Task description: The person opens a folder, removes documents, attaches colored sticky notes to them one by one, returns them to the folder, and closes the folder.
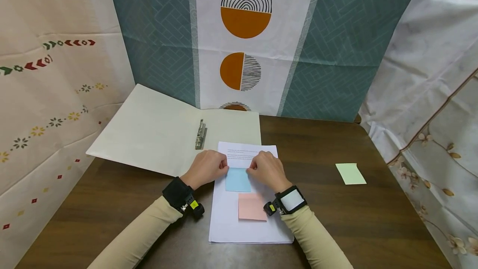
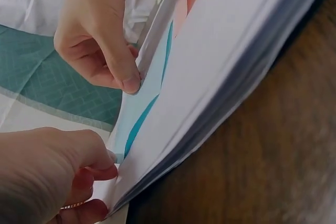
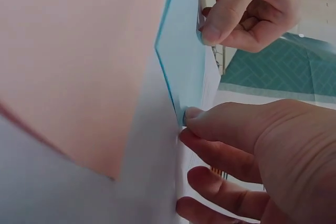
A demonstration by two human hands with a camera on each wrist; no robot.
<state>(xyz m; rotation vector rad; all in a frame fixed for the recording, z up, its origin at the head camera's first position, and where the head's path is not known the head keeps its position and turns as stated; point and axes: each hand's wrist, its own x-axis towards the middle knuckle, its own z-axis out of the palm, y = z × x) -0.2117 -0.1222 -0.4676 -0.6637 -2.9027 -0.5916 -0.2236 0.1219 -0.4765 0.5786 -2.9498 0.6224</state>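
Note:
A light blue sticky note lies over the upper part of a stack of white paper sheets. My left hand pinches its top left corner between thumb and index finger. The opposite top corner is pinched by my right hand, as the right wrist view shows up close. Both wrist views show the blue note's lower edge curling a little off the paper. Just below it, a pink sticky note sits on the same sheet. Printed lines of text run across the sheet's top, above the hands.
Behind the paper an open white file folder lies spread, with a metal clip near its fold. A pale green sticky note is on the wooden table to the right. Patterned cloths hang at the back and both sides.

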